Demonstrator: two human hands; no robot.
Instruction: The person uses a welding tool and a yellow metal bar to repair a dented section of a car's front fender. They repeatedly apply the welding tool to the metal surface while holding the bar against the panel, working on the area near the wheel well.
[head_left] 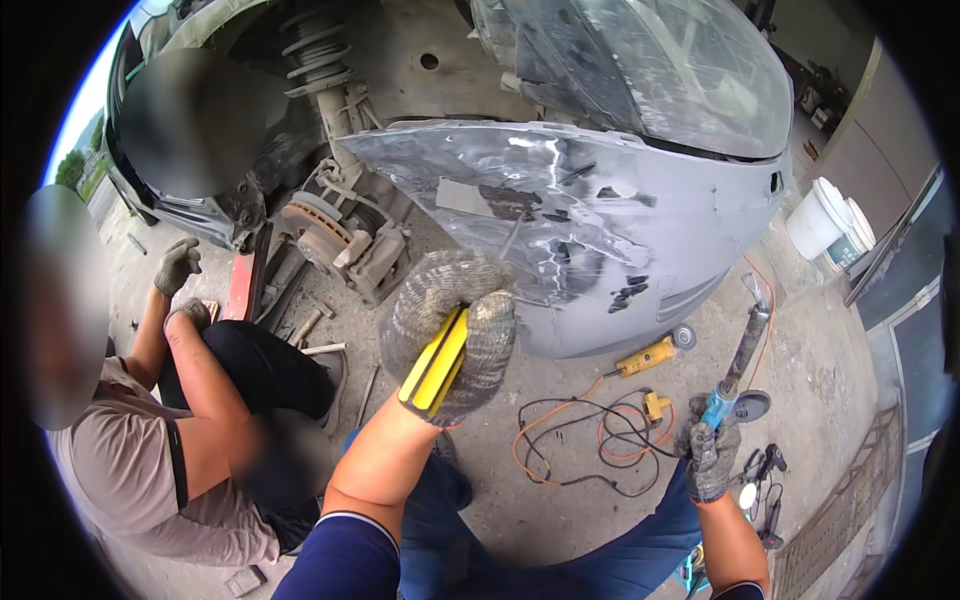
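My left hand [450, 325], in a grey knit glove, is closed around a yellow-and-black handled tool [436, 372]. A narrow metal shaft points from the fist toward the grey car bumper [690, 215], whose surface is scraped and patched; whether the tip touches it I cannot tell. Lower right, my gloved right hand [712, 458] grips the blue body of a hot-air gun [718, 405]. Its long dark barrel points away from me, with a pale metal nozzle at the end. A round dark disc [752, 405] shows beside the blue body.
A co-worker [150, 470] with gloved hands sits low at my left. Behind the bumper are a headlight [690, 70], a brake disc [315, 230] and a coil spring [315, 55]. A yellow grinder [648, 356] and tangled cords [570, 440] lie on the floor. White buckets [820, 218] stand right.
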